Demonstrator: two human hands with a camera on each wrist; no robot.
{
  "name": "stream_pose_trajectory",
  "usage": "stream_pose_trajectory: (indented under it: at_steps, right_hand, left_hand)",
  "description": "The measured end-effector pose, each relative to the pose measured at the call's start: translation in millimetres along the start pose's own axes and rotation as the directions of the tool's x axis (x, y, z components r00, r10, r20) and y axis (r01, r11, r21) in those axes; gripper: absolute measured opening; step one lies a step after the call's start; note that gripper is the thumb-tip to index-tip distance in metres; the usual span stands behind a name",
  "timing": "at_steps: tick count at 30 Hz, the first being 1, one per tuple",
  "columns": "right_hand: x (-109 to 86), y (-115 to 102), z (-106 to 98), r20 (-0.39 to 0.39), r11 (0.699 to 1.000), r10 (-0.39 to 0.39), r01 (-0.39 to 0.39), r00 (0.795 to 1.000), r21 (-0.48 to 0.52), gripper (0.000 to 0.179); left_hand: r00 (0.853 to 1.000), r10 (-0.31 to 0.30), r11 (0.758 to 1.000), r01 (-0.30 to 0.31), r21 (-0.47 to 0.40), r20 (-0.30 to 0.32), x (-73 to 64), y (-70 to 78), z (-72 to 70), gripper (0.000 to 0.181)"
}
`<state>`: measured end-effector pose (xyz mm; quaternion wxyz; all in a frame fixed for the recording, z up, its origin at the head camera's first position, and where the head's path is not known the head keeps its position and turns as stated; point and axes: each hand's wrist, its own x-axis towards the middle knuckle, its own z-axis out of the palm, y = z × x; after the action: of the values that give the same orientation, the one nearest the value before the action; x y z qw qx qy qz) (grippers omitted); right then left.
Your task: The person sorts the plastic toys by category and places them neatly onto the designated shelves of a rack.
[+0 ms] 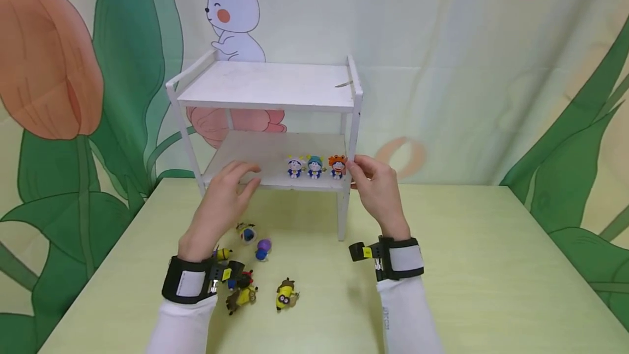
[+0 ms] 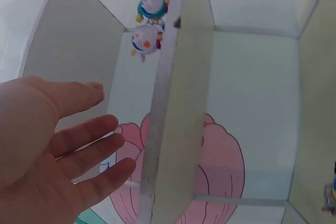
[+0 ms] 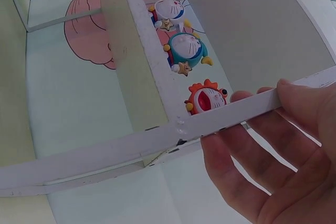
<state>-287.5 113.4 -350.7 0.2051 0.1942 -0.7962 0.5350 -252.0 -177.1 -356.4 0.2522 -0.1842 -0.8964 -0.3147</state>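
Right fingers (image 3: 223, 169) curl round the shelf post (image 3: 105, 155), left fingers (image 2: 94, 150) loosely parted.

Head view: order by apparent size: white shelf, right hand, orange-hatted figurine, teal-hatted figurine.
1. White shelf
2. Right hand
3. Orange-hatted figurine and teal-hatted figurine: look alike in size, so unranked.

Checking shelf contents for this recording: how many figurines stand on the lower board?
3: white-hatted figurine leftmost, teal-hatted figurine in the middle, orange-hatted figurine rightmost, by the right hand. None appears hidden.
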Motion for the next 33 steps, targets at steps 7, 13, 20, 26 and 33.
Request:
stream_pose_trajectory:
  at_steps: [7,13,20,26,33]
  right_hand:
    - [1.1,-1,2,0.0,1.0,-0.012,0.012,1.0,0.008,0.024]
    - [1.9,-1,2,-0.003,1.0,-0.019,0.019,1.0,0.002,0.024]
    - [1.5,-1,1,-0.006,1.0,-0.021,0.021,1.0,-0.001,0.026]
    - [-0.1,-1,0,-0.007,1.0,-0.01,0.01,1.0,-0.012,0.026]
    - [-0.2,1,1,-0.003,1.0,-0.017,0.017,1.0,-0.013,0.027]
  left_hand:
    - [1.0,0.019,0.999,-0.019,0.028,0.01,-11.6,-14.1,-7.8,0.021]
    - [0.998,0.039,0.998,-0.041,0.046,0.049,-21.2,-19.0,-10.6,0.018]
    - [0.98,0.0,0.998,-0.013,0.068,0.199,-27.5,-20.2,-3.8,0.02]
    - [0.958,-0.009,0.998,-0.011,0.067,0.287,-29.5,-17.5,11.3,0.02]
    - [0.937,-0.016,0.996,-0.017,0.091,0.348,-32.7,-15.5,32.8,0.017]
